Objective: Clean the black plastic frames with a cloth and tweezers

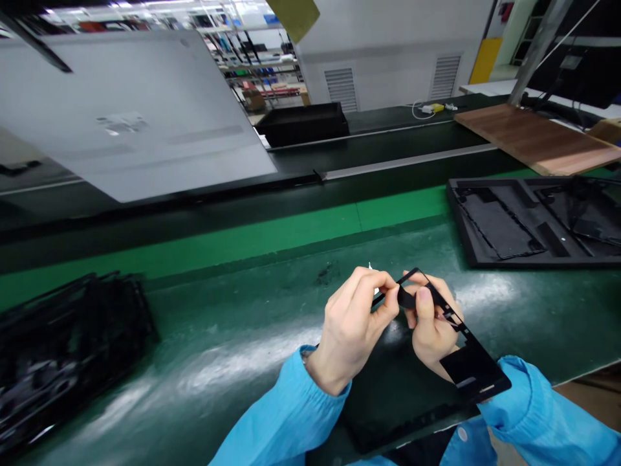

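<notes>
In the head view, my right hand (434,330) grips a thin black device frame (478,372) with cut-outs along it, held tilted above the bench. Its thumb presses near the frame's upper corner. My left hand (354,320) is closed in a pinch at that corner, its fingertips on a small black strip (406,298) that reaches toward the right thumb. Whether the strip is fixed to the frame I cannot tell. A bit of white (376,289) shows behind the left fingers. Beneath my hands lies a dark panel (407,424) at the bench's front edge.
A black tray (468,259) with black frames in its compartments stands at the right. Stacked black parts (72,356), blurred, lie at the left of the green bench (233,304). Behind are a tilted grey panel (160,90), a black bin (303,123) and a wooden board (538,136).
</notes>
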Motion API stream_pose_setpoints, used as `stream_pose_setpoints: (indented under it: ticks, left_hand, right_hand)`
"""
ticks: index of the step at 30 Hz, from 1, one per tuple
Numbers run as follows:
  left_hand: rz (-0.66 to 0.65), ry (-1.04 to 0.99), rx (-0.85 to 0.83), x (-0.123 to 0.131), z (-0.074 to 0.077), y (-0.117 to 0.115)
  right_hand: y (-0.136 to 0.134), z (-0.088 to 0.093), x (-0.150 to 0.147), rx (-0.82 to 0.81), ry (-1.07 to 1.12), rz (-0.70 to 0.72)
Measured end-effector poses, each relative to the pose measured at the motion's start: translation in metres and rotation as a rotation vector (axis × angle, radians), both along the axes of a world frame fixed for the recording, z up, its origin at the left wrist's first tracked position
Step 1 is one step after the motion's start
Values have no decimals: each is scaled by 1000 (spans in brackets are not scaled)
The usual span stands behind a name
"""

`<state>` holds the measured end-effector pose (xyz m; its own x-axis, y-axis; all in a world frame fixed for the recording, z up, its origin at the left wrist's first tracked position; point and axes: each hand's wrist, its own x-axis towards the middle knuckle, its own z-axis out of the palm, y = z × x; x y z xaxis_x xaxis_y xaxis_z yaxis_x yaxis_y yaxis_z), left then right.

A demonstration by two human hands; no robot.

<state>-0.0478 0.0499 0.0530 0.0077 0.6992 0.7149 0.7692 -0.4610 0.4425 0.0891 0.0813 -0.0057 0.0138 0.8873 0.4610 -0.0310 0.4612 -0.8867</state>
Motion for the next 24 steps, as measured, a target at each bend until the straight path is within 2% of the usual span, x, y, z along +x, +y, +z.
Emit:
stream_pose_setpoints:
  ticks: [6, 12, 15, 19, 24]
  left_hand:
    - [-6, -10, 21, 3, -5, 0]
    - [49, 26, 78, 7, -6, -5]
    - [41, 4, 41, 7, -4, -7]
    - [21, -32, -47, 8, -3, -7]
    - [44, 5, -35, 7, -5, -4]
  right_hand:
    - [-4, -8, 3, 113, -113, -68]
    - [-4, -1, 4, 284, -206, -129]
    - [-2, 0, 4, 345, -224, -134]
    - [-4, 2, 5, 347, -246, -124]
    - [-5, 4, 4, 240, -231, -131]
